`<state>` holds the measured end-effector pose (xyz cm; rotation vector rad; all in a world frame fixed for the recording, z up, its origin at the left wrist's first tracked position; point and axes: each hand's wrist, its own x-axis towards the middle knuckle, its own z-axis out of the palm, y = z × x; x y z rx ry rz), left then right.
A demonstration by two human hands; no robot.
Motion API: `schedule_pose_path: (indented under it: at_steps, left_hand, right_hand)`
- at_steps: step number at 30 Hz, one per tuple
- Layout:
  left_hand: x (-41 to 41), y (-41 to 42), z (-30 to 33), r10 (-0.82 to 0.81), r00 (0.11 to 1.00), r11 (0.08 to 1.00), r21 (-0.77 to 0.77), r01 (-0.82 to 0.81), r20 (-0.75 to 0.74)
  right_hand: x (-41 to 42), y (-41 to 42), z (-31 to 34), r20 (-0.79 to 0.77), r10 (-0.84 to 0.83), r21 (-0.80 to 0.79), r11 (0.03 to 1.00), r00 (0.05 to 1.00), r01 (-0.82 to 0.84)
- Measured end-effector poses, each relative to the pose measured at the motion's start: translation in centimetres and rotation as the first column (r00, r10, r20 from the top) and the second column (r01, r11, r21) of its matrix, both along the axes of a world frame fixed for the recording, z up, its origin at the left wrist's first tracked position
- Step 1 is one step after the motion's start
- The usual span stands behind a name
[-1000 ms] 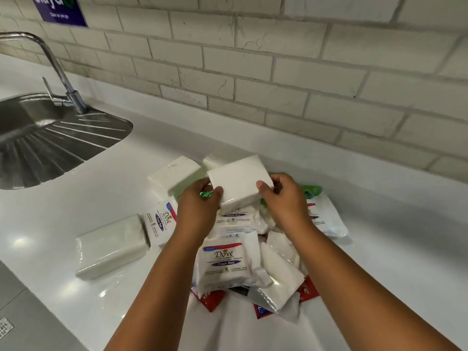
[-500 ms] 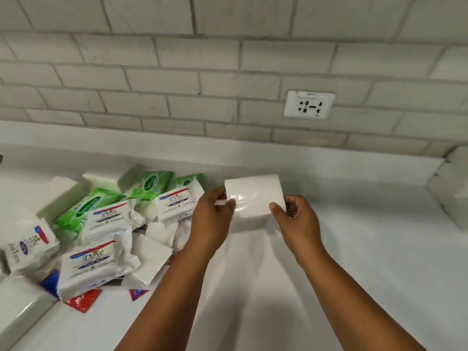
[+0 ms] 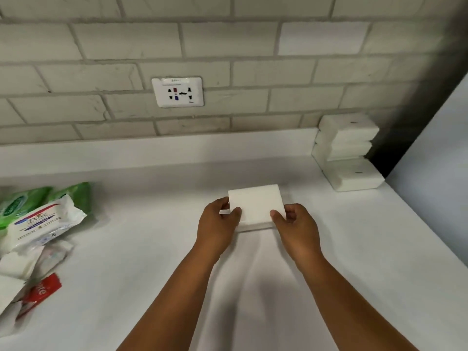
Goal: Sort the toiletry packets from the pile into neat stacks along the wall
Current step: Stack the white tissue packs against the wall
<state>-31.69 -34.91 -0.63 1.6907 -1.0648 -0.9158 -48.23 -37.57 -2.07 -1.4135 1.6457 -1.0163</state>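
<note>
Both hands hold one plain white packet [image 3: 255, 205] over the middle of the white surface [image 3: 141, 249]. The left hand [image 3: 219, 222] grips its left edge, thumb on the top face and fingers curled behind; the right hand [image 3: 296, 224] grips the right edge the same way. The packet is tilted, its far edge raised, and whether its near edge touches the surface or hangs just above it cannot be told.

In the far right corner, against the brick wall [image 3: 228, 41], a stack of white packets [image 3: 348, 150] stands well apart from the held one (about four high, with the bottom one set further forward than those above it).

At the left edge of the view lies the pile [image 3: 33, 236]: a white Dove packet [image 3: 43, 224] on top, green packets [image 3: 22, 201] behind it toward the wall, a red sachet [image 3: 44, 287] nearer the person, and more white wrappers whose print is too blurred to read.

A white wall socket [image 3: 177, 91] sits in the brickwork above the low white upstand, to the left of the hands.
</note>
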Motion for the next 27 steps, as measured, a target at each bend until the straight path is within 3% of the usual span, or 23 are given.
schedule_pose_path:
  at_steps: [6, 8, 10, 12, 21, 27]
  left_hand:
    - [-4.0, -2.5, -1.4, -0.009, 1.0, 1.0, 0.015, 0.009, 0.027]
    - [-4.9, -3.5, -1.7, -0.01, 0.999, 1.0, -0.004, 0.01, 0.053]
    - [-5.6, -4.5, -2.0, -0.015, 0.997, 1.0, -0.026, 0.017, 0.081]
    - [-6.3, -5.6, -2.3, -0.003, 0.996, 0.999, -0.031, 0.005, 0.091]
    - [-7.9, -12.1, -1.9, -0.032, 0.995, 0.999, -0.031, 0.035, 0.092]
    - [-8.7, -16.8, -2.0, -0.064, 0.995, 0.997, -0.025, 0.066, 0.072]
  right_hand:
    - [-3.6, -1.7, -1.9, -0.081, -0.057, -0.013, 0.998, 0.995, 0.056]
    - [-4.2, -2.4, -2.6, -0.212, -0.102, -0.197, 0.979, 0.972, 0.06]
    - [-4.3, -3.2, -3.1, -0.369, -0.115, -0.402, 0.915, 0.922, -0.046]
    - [-4.5, -4.5, -3.4, -0.442, -0.112, -0.49, 0.861, 0.89, -0.135]
    - [-5.5, -10.9, -4.2, -0.584, -0.175, -0.522, 0.828, 0.792, -0.203]
    - [-6.0, -15.7, -4.6, -0.566, -0.157, -0.561, 0.793, 0.809, -0.239]
